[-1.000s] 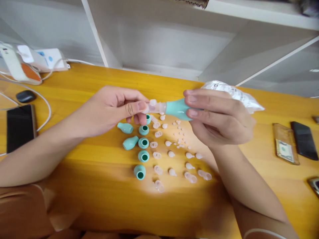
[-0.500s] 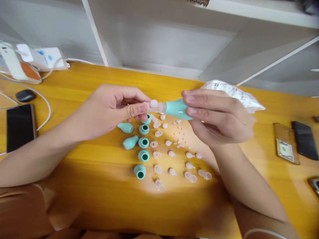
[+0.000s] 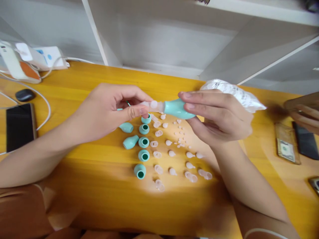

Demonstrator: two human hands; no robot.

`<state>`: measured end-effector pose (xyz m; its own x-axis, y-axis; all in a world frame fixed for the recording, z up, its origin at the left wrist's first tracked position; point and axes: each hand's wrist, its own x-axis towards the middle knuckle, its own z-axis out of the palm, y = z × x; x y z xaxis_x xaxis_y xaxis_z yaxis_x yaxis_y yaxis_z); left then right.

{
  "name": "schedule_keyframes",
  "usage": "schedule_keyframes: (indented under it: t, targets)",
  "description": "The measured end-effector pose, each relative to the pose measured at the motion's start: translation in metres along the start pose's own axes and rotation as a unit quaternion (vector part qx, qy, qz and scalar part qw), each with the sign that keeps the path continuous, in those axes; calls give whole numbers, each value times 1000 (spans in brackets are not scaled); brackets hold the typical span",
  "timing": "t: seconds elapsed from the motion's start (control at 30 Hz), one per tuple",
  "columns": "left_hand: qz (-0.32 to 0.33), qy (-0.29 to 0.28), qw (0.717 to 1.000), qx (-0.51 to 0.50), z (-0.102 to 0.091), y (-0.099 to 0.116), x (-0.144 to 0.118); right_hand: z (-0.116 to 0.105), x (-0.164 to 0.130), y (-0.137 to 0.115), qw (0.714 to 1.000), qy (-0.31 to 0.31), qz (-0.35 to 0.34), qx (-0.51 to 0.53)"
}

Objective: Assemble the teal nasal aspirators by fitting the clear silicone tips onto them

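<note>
while both hands' fingers pinch teal bulb | loose parts below | another's hand right

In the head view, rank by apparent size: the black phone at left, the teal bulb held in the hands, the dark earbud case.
1. Black phone, largest.
2. Teal bulb in the right hand; it is raised nearer the camera, so its rank is unsure.
3. Dark earbud case, smallest.

- The teal bulb held up in the middle looks like soft, matt rubbery plastic.
- The clear tip on its left end is translucent, smooth plastic.
- The worktop is yellow wood with a smooth, slightly glossy grain.
- The crumpled bag far right is thin, shiny plastic film.
- The phone at left has a glossy black glass face.
</note>
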<state>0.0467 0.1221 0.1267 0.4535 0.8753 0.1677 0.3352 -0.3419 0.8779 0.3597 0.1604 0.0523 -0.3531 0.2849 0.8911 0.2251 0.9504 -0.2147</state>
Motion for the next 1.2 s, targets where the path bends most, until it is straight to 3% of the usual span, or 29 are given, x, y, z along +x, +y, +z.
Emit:
schedule_keyframes:
  t: [0.17,0.37,0.53,0.7,0.9,1.2]
  targets:
    - [7,5,999,31,0,1,-2,-1,2,0,999,-33,-36,-23]
    - [34,37,992,116,2,5,-7,-2,-4,0,1000,-2,11,-16]
    - [62,34,984,166,0,5,-9,-6,-12,-1,996,3,91,-22]
    - [92,43,969,226,-2,4,-10,-5,-4,-8,999,-41,35,-8]
    - [120,38,959,254,-3,4,-10,-2,0,-9,999,-32,0,-25]
    - [185,41,940,286,-5,0,-11,-3,-4,-22,996,-53,53,-50]
